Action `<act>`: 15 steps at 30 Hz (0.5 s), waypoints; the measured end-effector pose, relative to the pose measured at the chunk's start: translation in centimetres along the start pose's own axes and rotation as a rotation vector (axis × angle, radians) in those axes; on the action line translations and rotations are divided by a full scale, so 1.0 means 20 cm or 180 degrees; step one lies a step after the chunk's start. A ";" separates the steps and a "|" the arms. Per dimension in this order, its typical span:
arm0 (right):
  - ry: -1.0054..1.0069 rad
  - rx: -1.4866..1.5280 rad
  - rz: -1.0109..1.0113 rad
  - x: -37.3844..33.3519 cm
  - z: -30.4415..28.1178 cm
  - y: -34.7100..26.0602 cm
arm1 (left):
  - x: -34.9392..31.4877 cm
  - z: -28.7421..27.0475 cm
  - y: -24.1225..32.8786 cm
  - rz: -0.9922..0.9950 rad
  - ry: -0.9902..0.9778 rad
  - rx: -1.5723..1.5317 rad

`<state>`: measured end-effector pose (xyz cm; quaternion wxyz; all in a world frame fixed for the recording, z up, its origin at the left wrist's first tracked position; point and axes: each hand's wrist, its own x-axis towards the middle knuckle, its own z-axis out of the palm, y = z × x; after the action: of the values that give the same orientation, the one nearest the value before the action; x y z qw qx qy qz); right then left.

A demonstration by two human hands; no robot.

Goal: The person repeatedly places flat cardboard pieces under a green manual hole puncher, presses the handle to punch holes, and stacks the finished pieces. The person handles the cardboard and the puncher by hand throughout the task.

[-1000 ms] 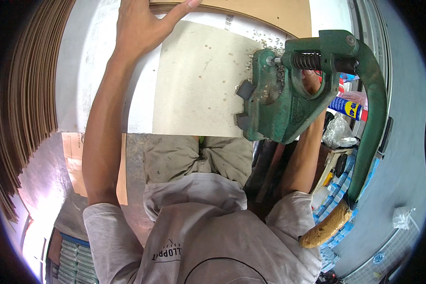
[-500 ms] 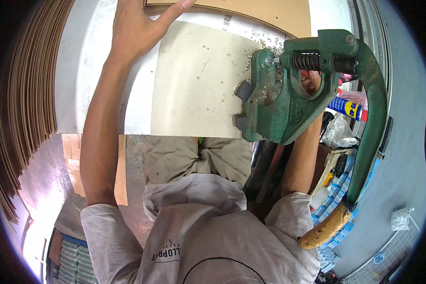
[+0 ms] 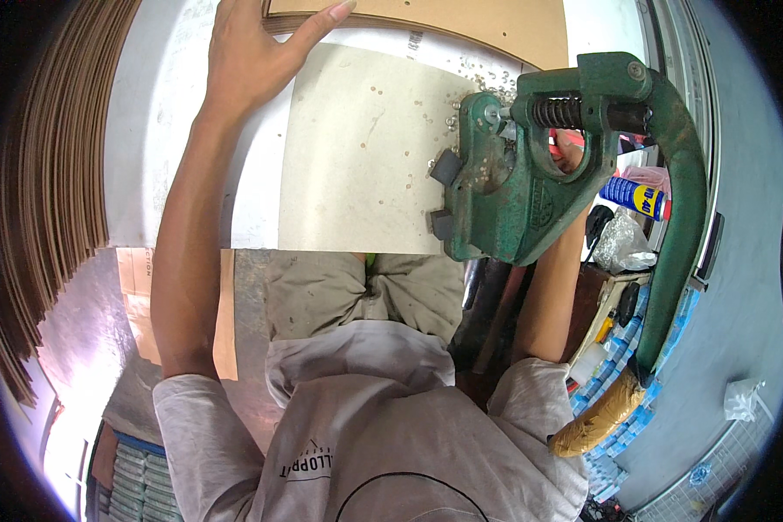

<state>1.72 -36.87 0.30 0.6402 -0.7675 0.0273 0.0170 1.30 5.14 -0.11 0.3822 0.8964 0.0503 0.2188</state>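
Note:
At the far edge of the table, my left hand (image 3: 254, 56) rests against a stack of brown boards (image 3: 461, 26). Its thumb is stretched out over the stack's near left corner; the other fingers are partly cut off by the top of the picture. A green hand press (image 3: 531, 187) with a coil spring lies at the right, its long lever bending toward me. Behind it reaches my right hand (image 3: 571, 155), of which only a little shows through the frame's opening. Something red is beside those fingers; the press hides their grip.
A greyish sheet (image 3: 348, 157) covers part of the white table, with small metal rings (image 3: 496, 78) scattered near the press. Tall brown boards (image 3: 56, 130) stand at the left. A blue and yellow spray can (image 3: 635, 197) and a clear plastic bag (image 3: 625, 244) are right of the press.
Behind the press my right hand has shifted slightly, and more red shows beside its fingers. My left hand stays by the stack. The whole view has moved a little.

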 end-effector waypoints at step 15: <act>0.0321 0.0915 0.0550 -0.10 0.10 -0.11 | -0.01 0.00 0.00 0.0044 0.0052 -0.0209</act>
<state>-0.14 -34.50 2.13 0.7373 -0.6627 0.1275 0.0293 1.19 5.04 -0.08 0.4095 0.8819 0.0401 0.2303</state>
